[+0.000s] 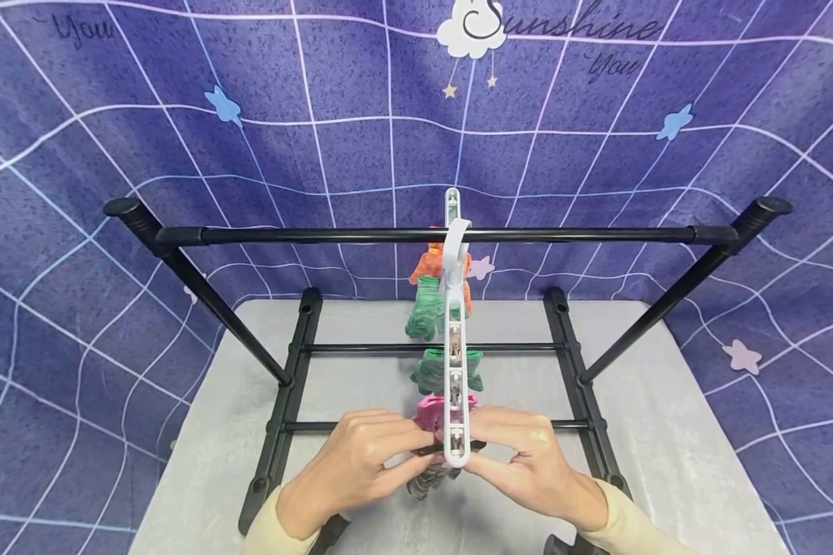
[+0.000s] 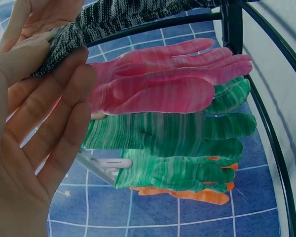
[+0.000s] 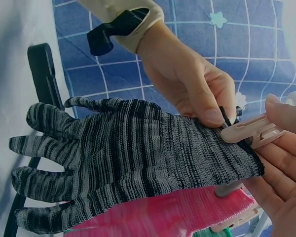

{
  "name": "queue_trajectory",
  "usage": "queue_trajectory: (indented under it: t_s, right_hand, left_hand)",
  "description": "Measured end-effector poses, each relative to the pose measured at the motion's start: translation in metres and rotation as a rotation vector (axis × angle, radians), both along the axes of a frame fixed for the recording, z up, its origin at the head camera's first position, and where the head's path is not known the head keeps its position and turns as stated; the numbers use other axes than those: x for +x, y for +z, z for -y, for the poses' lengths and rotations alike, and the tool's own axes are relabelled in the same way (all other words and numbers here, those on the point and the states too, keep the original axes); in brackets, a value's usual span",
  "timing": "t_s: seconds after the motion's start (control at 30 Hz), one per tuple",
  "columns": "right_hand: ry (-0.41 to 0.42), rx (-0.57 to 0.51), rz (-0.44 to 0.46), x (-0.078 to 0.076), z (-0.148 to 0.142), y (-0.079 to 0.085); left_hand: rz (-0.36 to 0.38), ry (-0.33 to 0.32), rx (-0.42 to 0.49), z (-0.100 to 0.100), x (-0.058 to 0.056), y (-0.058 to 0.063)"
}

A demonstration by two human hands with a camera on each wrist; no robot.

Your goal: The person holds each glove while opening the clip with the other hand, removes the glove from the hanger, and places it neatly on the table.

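A black-and-grey striped knit glove (image 3: 123, 148) hangs by its cuff near the front end of a white hanger (image 1: 456, 339) fitted with clips. My left hand (image 1: 368, 455) pinches the cuff edge between thumb and fingers. My right hand (image 1: 527, 455) holds a beige clip (image 3: 251, 131), thumb on one side and fingers on the other. The clip's tip lies at the glove's cuff; whether it bites the fabric I cannot tell. Just behind hangs a pink glove (image 2: 163, 79), followed by green gloves (image 2: 172, 131) and an orange glove (image 2: 202, 196) on the same hanger.
A black rack's top bar (image 1: 333, 237) carries the hanger by its hook. Slanted black posts (image 1: 222, 308) stand at both sides, with lower crossbars (image 1: 368, 348) beneath. The grey tabletop (image 1: 201, 462) lies under it, and a purple-blue grid cloth (image 1: 347, 154) surrounds it.
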State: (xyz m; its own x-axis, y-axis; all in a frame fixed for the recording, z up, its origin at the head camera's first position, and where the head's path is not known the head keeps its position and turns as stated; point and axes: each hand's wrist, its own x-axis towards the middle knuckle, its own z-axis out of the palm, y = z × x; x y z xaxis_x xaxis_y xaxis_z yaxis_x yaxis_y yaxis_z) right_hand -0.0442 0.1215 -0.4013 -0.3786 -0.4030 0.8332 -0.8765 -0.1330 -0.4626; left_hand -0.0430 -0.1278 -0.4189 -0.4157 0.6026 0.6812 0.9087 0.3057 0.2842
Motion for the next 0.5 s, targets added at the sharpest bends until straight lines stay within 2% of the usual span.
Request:
queue_trajectory:
  t_s: [0.33, 0.5]
  right_hand:
    - [0.004, -0.009, -0.017, -0.0003, 0.0011, 0.0008]
    - [-0.015, -0.003, 0.014, 0.0012, 0.0008, -0.0008]
  left_hand:
    - [0.006, 0.018, -0.012, 0.0012, 0.0003, -0.0034]
    - [0.003, 0.018, -0.019, 0.0013, -0.0001, -0.0048]
